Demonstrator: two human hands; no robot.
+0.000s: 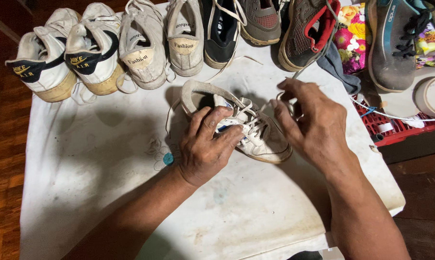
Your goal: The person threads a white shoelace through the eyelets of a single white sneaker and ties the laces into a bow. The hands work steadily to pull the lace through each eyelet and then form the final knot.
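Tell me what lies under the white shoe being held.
The white shoe rests on a stained white cloth. The left hand covers its near side; whatever lies beneath the cloth is hidden.

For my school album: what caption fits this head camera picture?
Left hand steadies a white sneaker while right hand pulls its lace.

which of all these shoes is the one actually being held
The white sneaker in the middle of the cloth, apart from the row at the back. The left hand grips its side while the right hand pulls its lace.
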